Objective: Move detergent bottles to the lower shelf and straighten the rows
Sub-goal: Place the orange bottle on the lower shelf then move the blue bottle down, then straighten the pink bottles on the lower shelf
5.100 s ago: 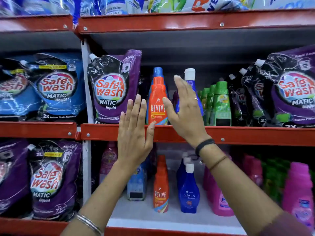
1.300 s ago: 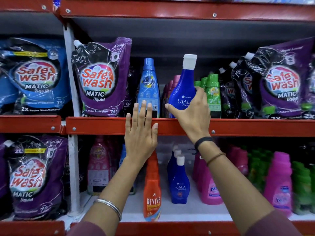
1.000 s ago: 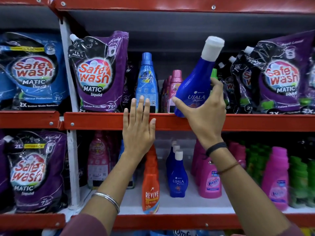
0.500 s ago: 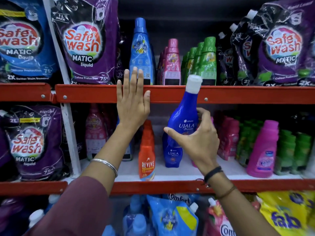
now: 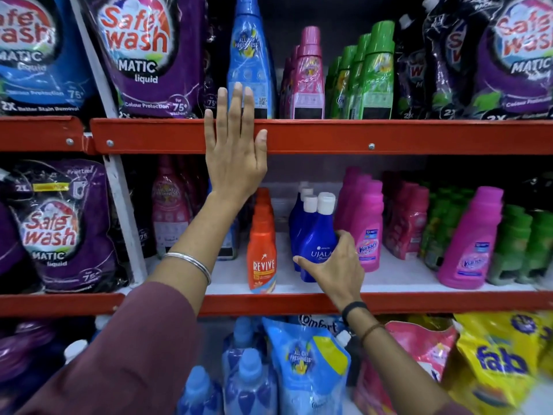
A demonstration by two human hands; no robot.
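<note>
Right hand (image 5: pixel 332 269) wraps fingers round the dark-blue, white-capped plastic Ujala bottle (image 5: pixel 317 235) standing on the lower white shelf (image 5: pixel 404 275). Left hand (image 5: pixel 235 145), fingers flat, rests on the red shelf rail (image 5: pixel 389 136). Bottle likely rigid, slick, moderately heavy; grip its broad lower body.

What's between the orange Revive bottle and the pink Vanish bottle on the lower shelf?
The row of dark blue Ujala bottles, with the right hand on the front one, in the head view.

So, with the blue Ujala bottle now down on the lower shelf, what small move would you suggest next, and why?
Probably let go after nudging it straight back. The right hand is shut around the front Ujala bottle, which stands slightly right of the white-capped row behind it. The left hand rests flat on the upper shelf edge.
</note>
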